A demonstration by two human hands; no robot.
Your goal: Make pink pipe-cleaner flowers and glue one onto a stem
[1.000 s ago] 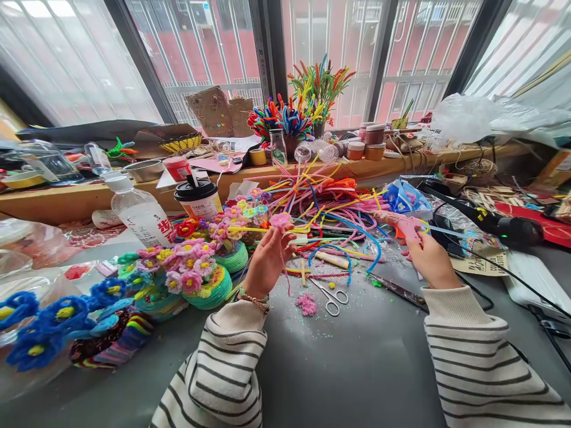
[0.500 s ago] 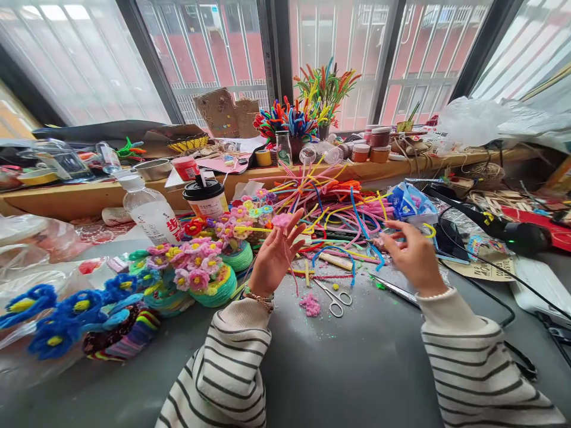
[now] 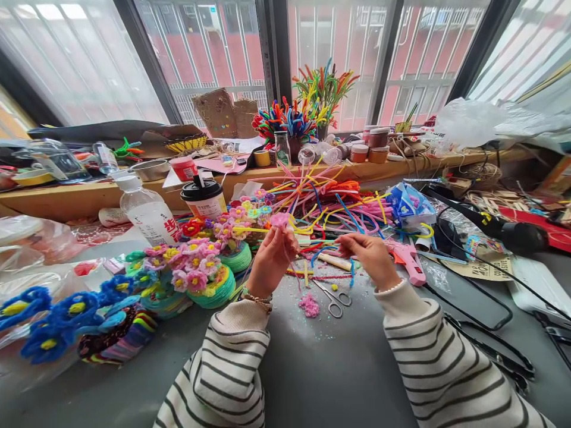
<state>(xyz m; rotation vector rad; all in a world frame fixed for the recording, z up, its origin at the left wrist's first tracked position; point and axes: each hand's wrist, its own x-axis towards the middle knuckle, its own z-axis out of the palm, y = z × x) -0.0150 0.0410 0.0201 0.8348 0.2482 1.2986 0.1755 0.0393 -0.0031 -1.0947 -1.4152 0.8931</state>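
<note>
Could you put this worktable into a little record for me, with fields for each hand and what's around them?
Left hand: holding up a pink fuzzy flower
Right hand: raised in a pinch; whether it holds anything is unclear
Right of right hand: pink plastic glue gun, lying down
Between forearms: silver metal scissors, slightly open, beside a frilly pink fuzzy piece
Beyond hands: tangled multicoloured fuzzy stems

This looks like a craft workshop beside barred windows (image 3: 328, 35). On the grey surface (image 3: 330, 380) lie scissors (image 3: 335, 300), a pink glue gun (image 3: 412, 266) and, in the centre of the frame, many pipe cleaners (image 3: 319, 201); fuzzy flowers (image 3: 196, 264) stand at left.
</note>
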